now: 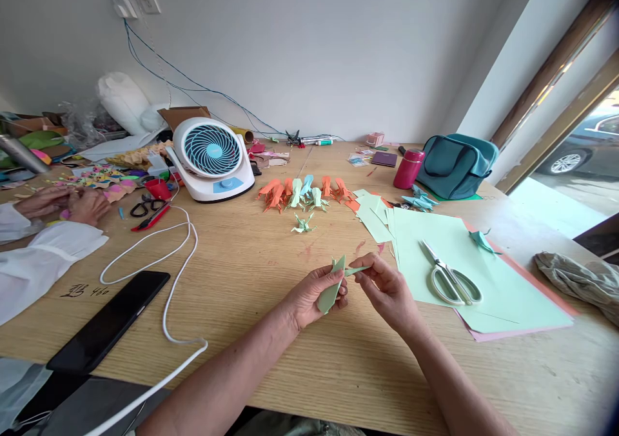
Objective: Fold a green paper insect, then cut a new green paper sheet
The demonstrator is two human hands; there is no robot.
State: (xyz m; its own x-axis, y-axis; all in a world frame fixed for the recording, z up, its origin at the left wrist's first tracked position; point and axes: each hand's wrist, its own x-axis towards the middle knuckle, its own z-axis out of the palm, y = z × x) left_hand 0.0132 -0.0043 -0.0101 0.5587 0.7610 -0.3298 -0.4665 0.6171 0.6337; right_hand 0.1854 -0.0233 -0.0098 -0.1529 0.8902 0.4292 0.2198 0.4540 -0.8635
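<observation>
Left hand (305,294) is pinching the folded green paper (331,293), probably to steady it, while the right hand (391,290), at three o'clock, is pinching its slender tip (356,270)

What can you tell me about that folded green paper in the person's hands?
The folded green paper is pale, matte and crisply creased, with a broad flat body and a thin pointed strip sticking out to the right. It is held tilted above the wooden table. The left hand grips the body, partly hiding it; the right hand's fingertips pinch the strip's end.
</observation>
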